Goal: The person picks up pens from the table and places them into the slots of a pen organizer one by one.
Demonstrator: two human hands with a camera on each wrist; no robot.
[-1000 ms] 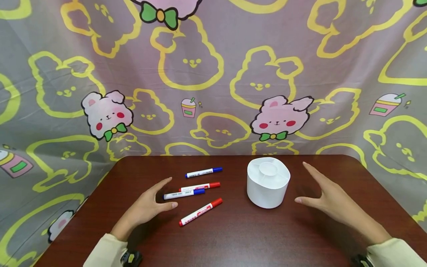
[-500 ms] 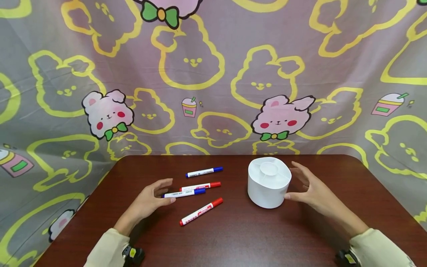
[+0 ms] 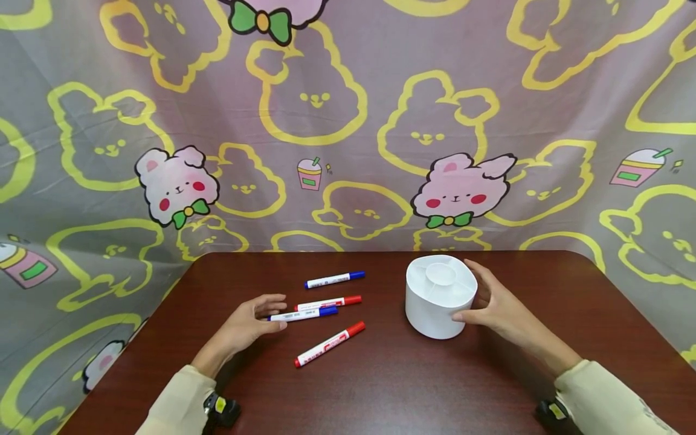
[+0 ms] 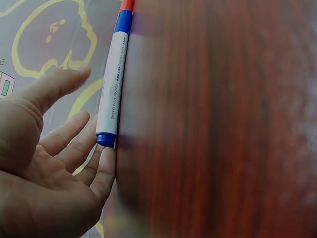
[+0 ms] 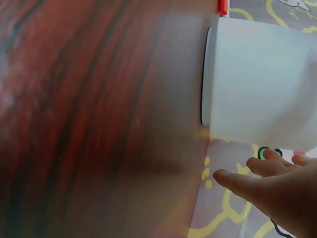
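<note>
My left hand (image 3: 243, 326) is beside the left end of a white marker with a blue cap (image 3: 302, 315), thumb and fingers apart and loosely bent. In the left wrist view that marker (image 4: 112, 89) lies just beyond the fingers, its blue end by the little finger. On the right, my right hand (image 3: 502, 308) reaches to a white round divided pen holder (image 3: 435, 311), thumb overlapping its front side and fingers behind its right side. The right wrist view shows the extended fingers (image 5: 242, 183) close beside the holder's smooth wall (image 5: 262, 84), with a gap between them.
Around the near blue marker lie a red-capped marker (image 3: 321, 304) just behind it, another red marker (image 3: 330, 345) in front and a second blue marker (image 3: 334, 280) farther back. The dark wooden table (image 3: 391, 386) ends at a patterned cloth backdrop (image 3: 348, 151).
My right hand has moved left to the pen holder, its thumb now overlapping the holder's side. The left hand has shifted slightly and its fingers have bent a little more. Markers and holder stay put.
</note>
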